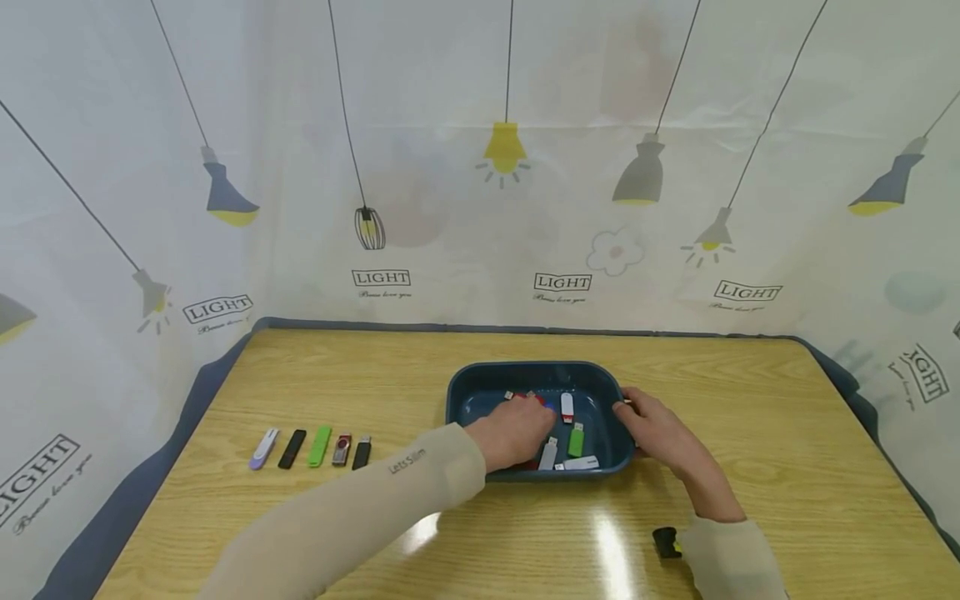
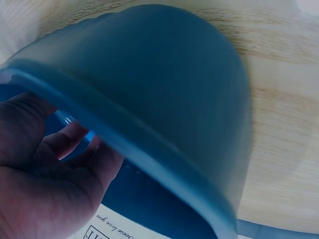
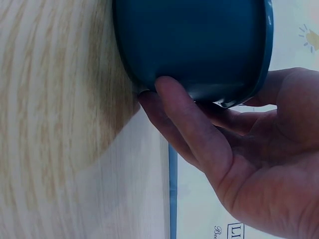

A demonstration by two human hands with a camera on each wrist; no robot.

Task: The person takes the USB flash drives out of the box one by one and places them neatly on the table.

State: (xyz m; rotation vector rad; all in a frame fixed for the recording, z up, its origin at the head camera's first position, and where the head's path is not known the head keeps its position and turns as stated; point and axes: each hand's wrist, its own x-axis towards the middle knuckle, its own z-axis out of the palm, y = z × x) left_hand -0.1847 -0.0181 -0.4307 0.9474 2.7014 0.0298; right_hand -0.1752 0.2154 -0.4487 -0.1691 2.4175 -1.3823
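Observation:
A dark blue rectangular tray (image 1: 465, 380) stands on the table with several USB sticks inside, among them a green one (image 1: 576, 442), a white-and-red one (image 1: 567, 407) and a grey one (image 1: 548, 454). My left hand (image 1: 516, 429) reaches down into its left half, fingers bent among the sticks. The tray wall (image 2: 164, 74) hides part of those fingertips in the left wrist view, and I cannot tell whether they pinch a stick. At the tray's right end my right hand (image 3: 219, 134) grips the wall, thumb at the rim and fingers along the outside.
Left of the tray, several USB sticks lie in a row: a white-and-purple one (image 1: 263, 449), black ones, a bright green one (image 1: 318, 447) and a red-and-silver one (image 1: 341, 450). A small black object (image 1: 665, 542) lies beside the right sleeve. A printed curtain (image 1: 450, 300) hangs behind the table.

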